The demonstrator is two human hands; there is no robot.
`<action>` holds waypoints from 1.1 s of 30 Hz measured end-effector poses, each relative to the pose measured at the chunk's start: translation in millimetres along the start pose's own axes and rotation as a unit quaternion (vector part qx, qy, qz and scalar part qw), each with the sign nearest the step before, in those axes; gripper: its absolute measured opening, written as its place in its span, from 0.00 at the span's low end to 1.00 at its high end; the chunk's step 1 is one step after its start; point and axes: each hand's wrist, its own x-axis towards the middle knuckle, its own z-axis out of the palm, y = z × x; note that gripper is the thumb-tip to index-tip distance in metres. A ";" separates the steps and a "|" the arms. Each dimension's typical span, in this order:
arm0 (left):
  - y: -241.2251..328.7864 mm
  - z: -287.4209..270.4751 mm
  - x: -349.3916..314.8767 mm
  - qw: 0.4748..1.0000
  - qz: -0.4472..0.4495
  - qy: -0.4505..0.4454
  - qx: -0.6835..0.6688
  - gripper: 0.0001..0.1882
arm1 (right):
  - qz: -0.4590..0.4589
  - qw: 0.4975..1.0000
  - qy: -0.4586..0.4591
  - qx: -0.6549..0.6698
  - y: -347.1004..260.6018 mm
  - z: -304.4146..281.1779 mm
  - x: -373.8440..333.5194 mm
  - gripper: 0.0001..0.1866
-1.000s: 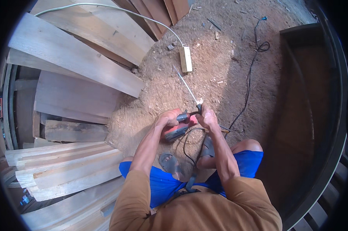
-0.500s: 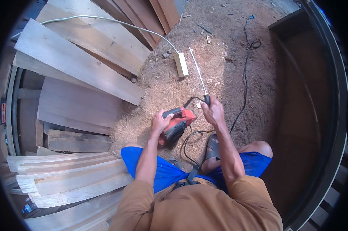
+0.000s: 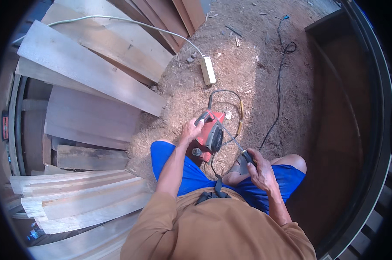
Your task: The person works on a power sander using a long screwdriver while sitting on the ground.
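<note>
Between my knees, my left hand is wrapped around the black handle of a red electric hand planer, which is tilted so its dark side cover and a round knob show. My right hand grips the black handle of a long screwdriver beside my right knee. The thin metal shaft runs up and left, crossing over the planer's front; whether its tip touches the planer I cannot tell. From the planer a black cord loops away, with a yellowish wrap on one stretch.
Stacked planks fan out on the left, with more boards nearer. A pale block ends a white cord on the ground, which is strewn with shavings. Another black cable trails at right, beside a large dark-framed wooden panel.
My right hand has drawn back toward my right knee, bringing the screwdriver's shaft across the planer. My left hand has turned and shifted the planer right, and its cord now loops ahead of it.
</note>
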 end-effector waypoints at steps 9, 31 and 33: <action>-36.7 -28.0 40.1 0.978 -0.075 -0.115 -0.158 0.37 | -0.073 0.997 -0.036 -0.019 -7.4 -26.5 -3.5 0.24; -49.3 -0.4 39.8 0.925 -0.125 -0.081 -0.349 0.42 | -0.025 0.983 -0.158 -0.088 -36.5 -14.5 36.7 0.24; -45.5 2.1 37.5 0.911 -0.141 -0.072 -0.382 0.39 | -0.063 0.982 -0.138 -0.115 -35.4 -12.7 37.6 0.24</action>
